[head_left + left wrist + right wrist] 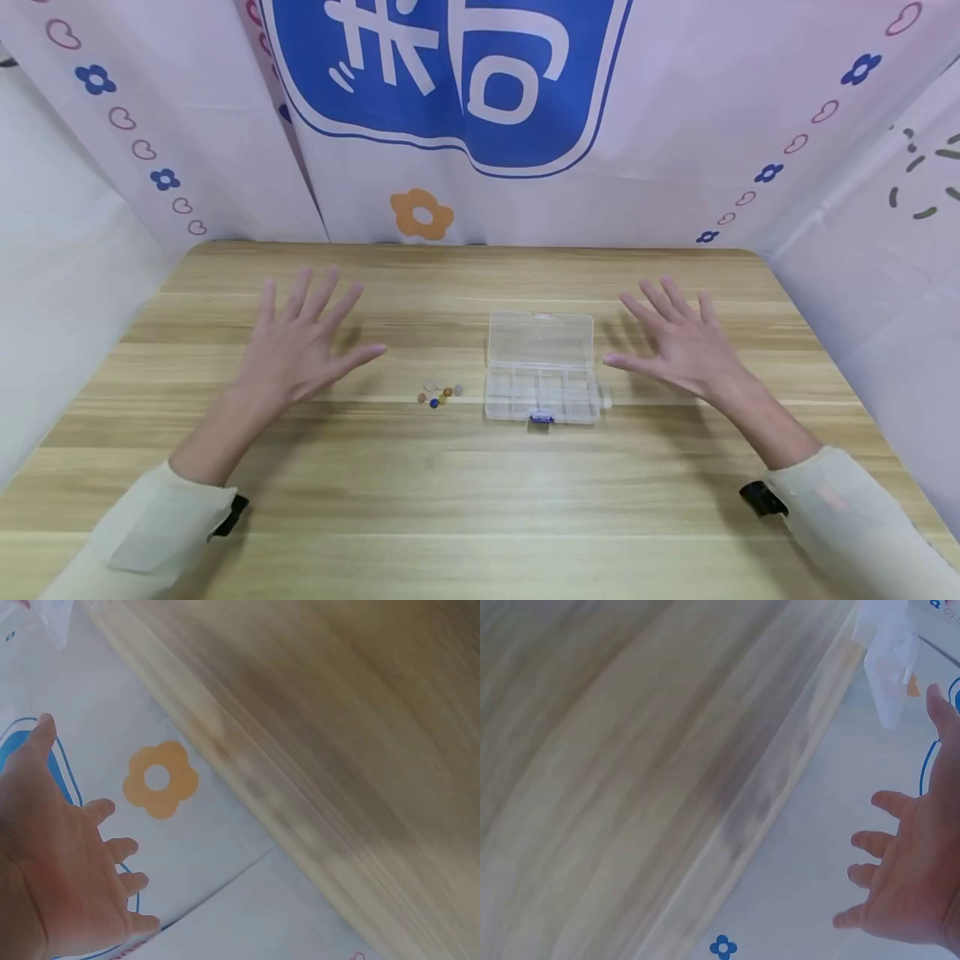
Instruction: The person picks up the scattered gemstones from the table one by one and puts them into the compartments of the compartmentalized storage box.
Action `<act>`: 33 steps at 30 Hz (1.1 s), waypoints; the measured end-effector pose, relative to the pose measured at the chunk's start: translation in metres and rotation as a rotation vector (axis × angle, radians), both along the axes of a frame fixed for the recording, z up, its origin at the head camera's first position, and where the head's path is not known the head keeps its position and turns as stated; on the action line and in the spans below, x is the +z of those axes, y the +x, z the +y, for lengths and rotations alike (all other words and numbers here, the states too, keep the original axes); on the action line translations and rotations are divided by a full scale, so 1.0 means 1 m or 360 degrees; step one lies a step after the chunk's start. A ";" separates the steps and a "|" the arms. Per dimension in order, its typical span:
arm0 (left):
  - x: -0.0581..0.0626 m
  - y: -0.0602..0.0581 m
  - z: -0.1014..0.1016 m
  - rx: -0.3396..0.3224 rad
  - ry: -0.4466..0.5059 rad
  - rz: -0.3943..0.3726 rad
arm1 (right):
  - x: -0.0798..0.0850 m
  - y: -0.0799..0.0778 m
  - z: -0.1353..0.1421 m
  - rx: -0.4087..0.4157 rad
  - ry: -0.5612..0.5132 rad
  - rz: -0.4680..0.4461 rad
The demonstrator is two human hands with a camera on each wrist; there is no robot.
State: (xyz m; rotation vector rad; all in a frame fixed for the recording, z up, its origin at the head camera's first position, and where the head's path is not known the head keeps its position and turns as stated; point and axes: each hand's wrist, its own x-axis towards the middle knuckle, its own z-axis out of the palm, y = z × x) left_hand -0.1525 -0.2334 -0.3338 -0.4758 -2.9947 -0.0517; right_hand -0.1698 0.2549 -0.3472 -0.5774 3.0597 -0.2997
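Observation:
My left hand [292, 354] is held over the left part of the table with its fingers spread wide, holding nothing. On the other side my right hand [686, 346] is spread the same way, its thumb tip close to the right side of a clear plastic box [540, 392]. That box has its lid raised at the back, small compartments inside and a blue tag at its front. Between the left hand and the box lies a small group of beads or stones [442, 397] in blue, brown, yellowish and pale colours. Both wrist views show the palms with nothing in them.
The wooden table [450, 517] carries the box and the small pieces near its middle. Behind its far edge hangs a white cloth [637, 200] with a blue emblem and an orange flower [422, 214]. Pale cloth walls stand at the left and right.

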 end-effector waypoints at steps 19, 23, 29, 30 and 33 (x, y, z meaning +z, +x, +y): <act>0.000 0.003 0.036 -0.0232 0.0058 -0.0079 | -0.006 0.017 -0.022 0.0381 -0.0450 -0.0029; -0.002 0.002 0.042 -0.0296 0.0154 -0.0097 | -0.012 0.018 -0.025 0.0438 -0.0495 -0.0130; -0.002 -0.004 0.049 -0.0458 0.0348 -0.0134 | -0.015 0.019 -0.029 0.0454 -0.0511 -0.0231; -0.002 -0.004 0.051 -0.0470 0.0380 -0.0165 | -0.016 0.018 -0.029 0.0454 -0.0509 -0.0240; -0.004 -0.007 0.056 -0.0465 0.0488 -0.0302 | -0.017 0.017 -0.030 0.0452 -0.0515 -0.0259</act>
